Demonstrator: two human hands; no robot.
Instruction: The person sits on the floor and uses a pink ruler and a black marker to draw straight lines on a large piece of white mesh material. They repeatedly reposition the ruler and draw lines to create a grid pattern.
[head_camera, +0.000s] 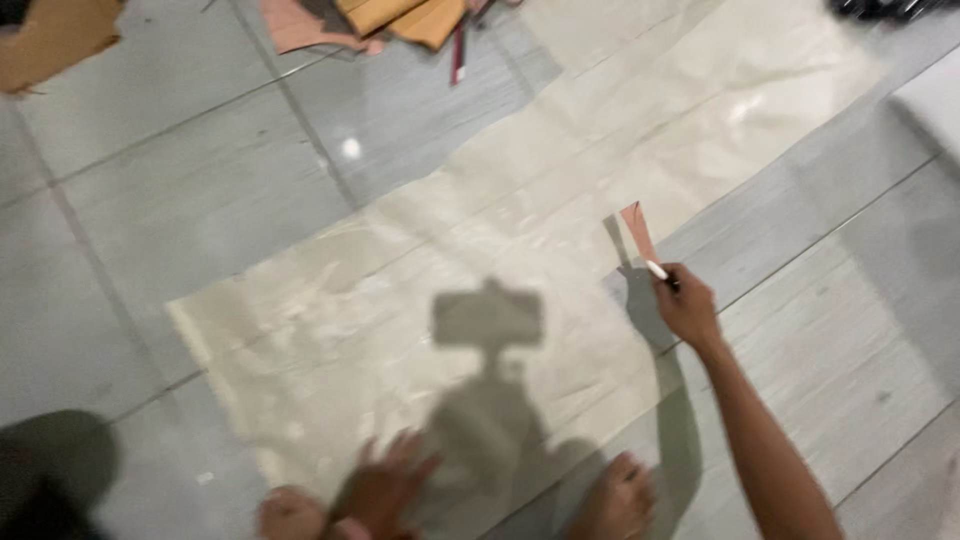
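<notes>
- My right hand (688, 308) is stretched out over the far edge of a large pale, translucent sheet (480, 270) spread flat on the grey tiled floor (180, 200).
- That hand is clenched around a thin white marker (657, 270), its tip pointing up and to the left, toward the sheet's edge.
- Just above the marker tip a small pinkish-brown piece (637, 230) lies at the sheet's right border, narrow and tilted; whether the tip touches it I cannot tell.
- My left hand (385, 480) rests at the near edge of the sheet, fingers spread and flat, gripping nothing; it is blurred and partly in shadow.
- A bare foot (615, 500) presses on the sheet's near edge to the right of that hand, and a second foot or knee (290, 515) shows at the left, half cut off by the frame.
- A shadow of a head with a boxy camera mount (488, 340) falls across the middle of the sheet, between my 2 hands.
- At the top of the view, well apart from the sheet, lie brown and pink cardboard offcuts (400, 20), with a thin red stick (458, 55) beside them.
- Another brown cardboard scrap (55, 40) sits in the top left corner.
</notes>
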